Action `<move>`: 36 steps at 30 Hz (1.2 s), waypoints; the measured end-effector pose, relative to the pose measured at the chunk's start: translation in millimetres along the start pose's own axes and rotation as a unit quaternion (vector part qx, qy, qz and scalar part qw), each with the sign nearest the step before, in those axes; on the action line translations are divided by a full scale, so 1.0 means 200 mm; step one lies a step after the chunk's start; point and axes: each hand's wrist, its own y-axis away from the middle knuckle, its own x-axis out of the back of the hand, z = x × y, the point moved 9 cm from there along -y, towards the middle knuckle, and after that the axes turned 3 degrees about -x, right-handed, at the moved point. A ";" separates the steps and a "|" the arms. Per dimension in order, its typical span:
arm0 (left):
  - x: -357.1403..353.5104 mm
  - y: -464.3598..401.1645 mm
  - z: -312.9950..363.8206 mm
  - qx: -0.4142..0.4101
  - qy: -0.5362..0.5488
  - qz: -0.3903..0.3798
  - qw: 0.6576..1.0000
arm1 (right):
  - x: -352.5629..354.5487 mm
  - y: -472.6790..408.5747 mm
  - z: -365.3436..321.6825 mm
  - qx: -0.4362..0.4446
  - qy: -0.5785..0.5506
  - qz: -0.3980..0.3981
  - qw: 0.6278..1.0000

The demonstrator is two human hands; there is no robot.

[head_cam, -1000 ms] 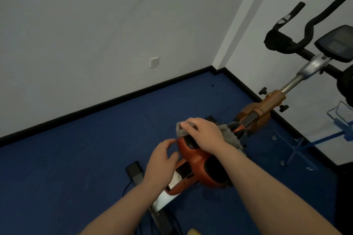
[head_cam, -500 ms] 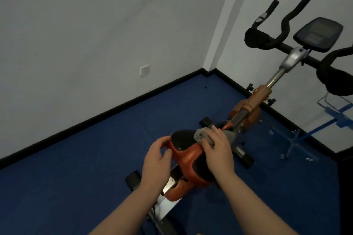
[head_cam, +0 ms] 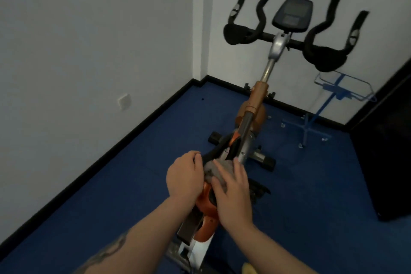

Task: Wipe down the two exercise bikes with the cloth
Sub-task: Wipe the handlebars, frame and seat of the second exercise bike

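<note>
Pressing down with spread, straight fingers, my right hand [head_cam: 233, 193] flattens the grey cloth [head_cam: 214, 170] against the orange and black saddle [head_cam: 208, 198] of the exercise bike [head_cam: 255, 104]. My left hand [head_cam: 184, 179] sits just at nine o'clock of it, fingers curled round the saddle's left edge and nose, the two hands almost touching across the cloth. From the saddle the bike's frame runs away toward twelve o'clock, up an orange column to the black handlebars [head_cam: 262, 24] and a dark console [head_cam: 292, 14] near the white wall [head_cam: 89, 29]. At two o'clock a blue wire stand [head_cam: 333, 93] rests on the blue floor [head_cam: 133, 184], and a wall socket [head_cam: 124, 101] shows at ten o'clock.
</note>
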 end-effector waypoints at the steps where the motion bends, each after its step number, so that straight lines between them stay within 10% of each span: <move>1: 0.01 0.00 0.01 -0.012 -0.011 0.017 1.000 | -0.02 0.06 0.00 -0.010 0.004 0.004 1.000; 20: -0.03 -0.05 -0.01 0.027 -0.037 -0.008 0.999 | -0.09 -0.35 0.26 -0.342 -0.144 -0.046 0.928; 36: -0.04 -0.06 -0.03 0.107 -0.087 0.000 0.990 | 0.00 -0.58 0.19 -0.096 -0.149 -0.006 0.984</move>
